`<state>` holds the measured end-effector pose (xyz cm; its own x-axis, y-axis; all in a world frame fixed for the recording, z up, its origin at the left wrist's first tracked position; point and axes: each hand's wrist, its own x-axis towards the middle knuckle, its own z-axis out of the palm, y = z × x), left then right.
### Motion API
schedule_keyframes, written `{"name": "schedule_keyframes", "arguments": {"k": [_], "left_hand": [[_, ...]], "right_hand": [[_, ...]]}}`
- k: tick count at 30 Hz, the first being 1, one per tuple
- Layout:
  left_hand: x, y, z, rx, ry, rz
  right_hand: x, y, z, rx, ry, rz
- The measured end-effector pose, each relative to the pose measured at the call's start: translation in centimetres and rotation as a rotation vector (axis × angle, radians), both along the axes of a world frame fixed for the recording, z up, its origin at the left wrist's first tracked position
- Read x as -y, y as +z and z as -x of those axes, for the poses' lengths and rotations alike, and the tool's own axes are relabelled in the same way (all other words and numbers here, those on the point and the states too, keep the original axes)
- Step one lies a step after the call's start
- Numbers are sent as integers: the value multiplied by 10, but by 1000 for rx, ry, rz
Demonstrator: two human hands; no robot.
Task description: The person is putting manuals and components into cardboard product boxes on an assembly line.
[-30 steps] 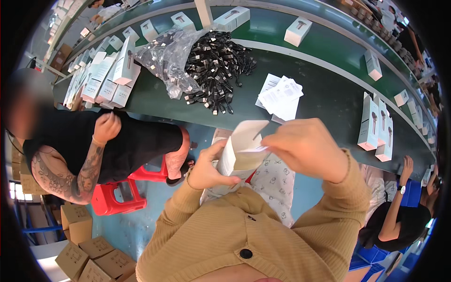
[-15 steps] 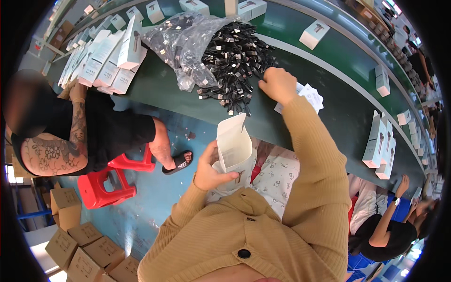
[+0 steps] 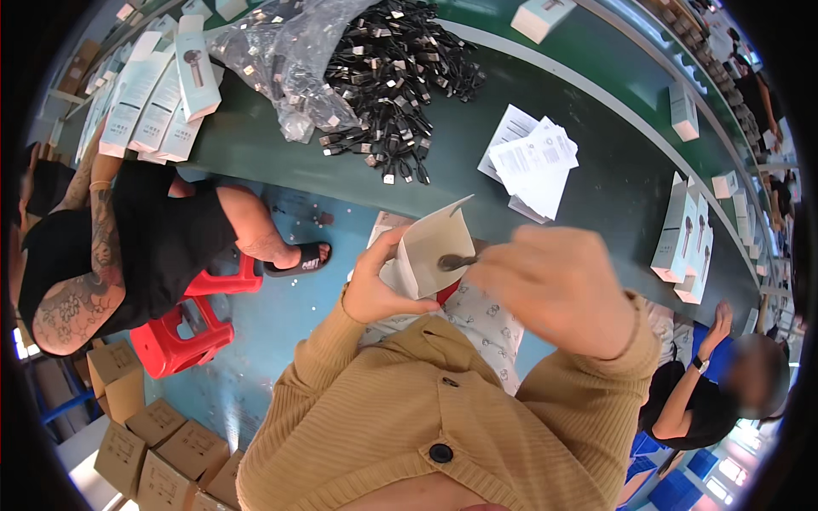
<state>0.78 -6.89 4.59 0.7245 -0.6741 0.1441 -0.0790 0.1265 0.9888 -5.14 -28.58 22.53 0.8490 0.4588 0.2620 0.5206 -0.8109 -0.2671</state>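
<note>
My left hand [image 3: 373, 277] is closed around an open white box [image 3: 419, 260], its flap up and its mouth tilted to the right. My right hand [image 3: 554, 289], blurred by motion, pinches a short black USB cable [image 3: 458, 261]. One dark end of that cable is at the box's mouth; how far inside it reaches is unclear. Beyond the hands, a heap of black USB cables [image 3: 400, 77] spills from a clear plastic bag [image 3: 285, 68] on the dark green table [image 3: 341, 183]. Several printed white leaflets [image 3: 532, 166] lie to the right of the heap.
White printed boxes [image 3: 166, 106] lean together at the far left, and others [image 3: 682, 238] stand at the right. Red stools [image 3: 183, 336] and cardboard cartons [image 3: 162, 460] are on the floor at left. Co-workers sit on both sides, one with a tattooed arm [image 3: 106, 238].
My right hand has come back from the cable heap to the box, bringing a black cable. The leaflets, partly covered before, now show fully. The view has shifted slightly.
</note>
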Motion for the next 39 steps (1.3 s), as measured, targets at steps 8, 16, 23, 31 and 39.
{"name": "schedule_keyframes", "arguments": {"k": [8,16,23,31,39], "left_hand": [[25,16,12,-333,-70,168],[73,74,5,-534,-184,172],[-28,74,-184,773,906,-399],[-164,54,-346,745,1145,-961],[-160,52,-347,709,1122,-1114]], "right_hand": [[7,-36,31,95,-163,-236],[26,-73,83,-24,-852,-509],[203,-101,115,-12,-1305,174],[175,-79,29,251,-1253,342],[120,-104,-50,3,-993,-308]]}}
